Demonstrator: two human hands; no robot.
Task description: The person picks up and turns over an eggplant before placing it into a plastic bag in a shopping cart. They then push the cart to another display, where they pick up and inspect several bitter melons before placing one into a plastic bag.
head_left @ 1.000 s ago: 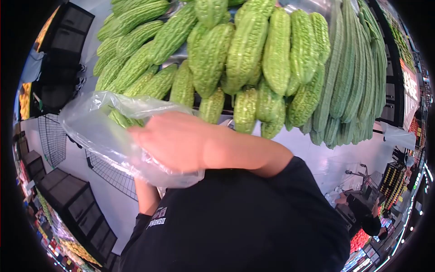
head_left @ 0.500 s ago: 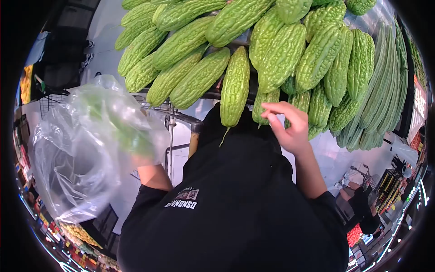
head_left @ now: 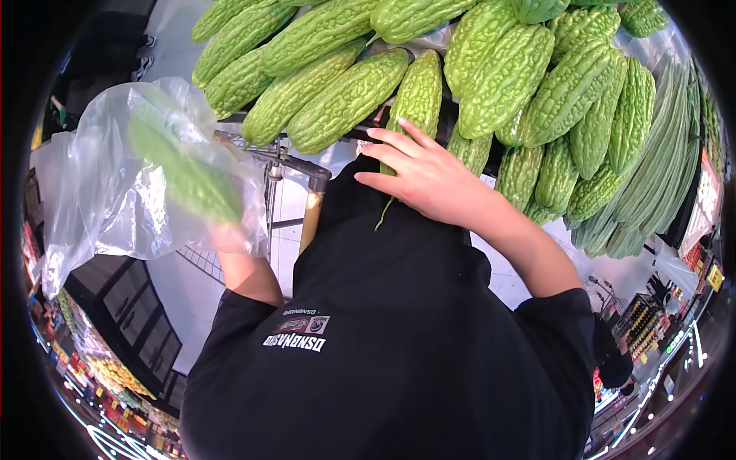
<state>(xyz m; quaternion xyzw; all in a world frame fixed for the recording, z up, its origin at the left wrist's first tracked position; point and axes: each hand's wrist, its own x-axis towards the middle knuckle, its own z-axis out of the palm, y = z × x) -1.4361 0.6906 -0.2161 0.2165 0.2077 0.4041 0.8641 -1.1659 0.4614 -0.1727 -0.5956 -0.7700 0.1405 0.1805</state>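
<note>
One clear, baggy plastic bag [head_left: 92,184] may slip if your left hand [head_left: 231,236], fingers indiscernible, grips weakly; your right hand [head_left: 433,180], fingers open, may dislodge the oblong, bumpy green gourd [head_left: 422,84].

A clear, crumpled plastic bag [head_left: 100,192] is held in the left hand [head_left: 236,236], a blurred green melon [head_left: 188,172] seen tilted through its film. At the near edge of the display [head_left: 359,135], a bumpy bitter melon [head_left: 420,88], its thin stem [head_left: 385,211] dangled, is partly covered by the right hand [head_left: 433,178].

Pale floor [head_left: 188,307] (tiled) beside dark cabinets [head_left: 132,308]
</note>
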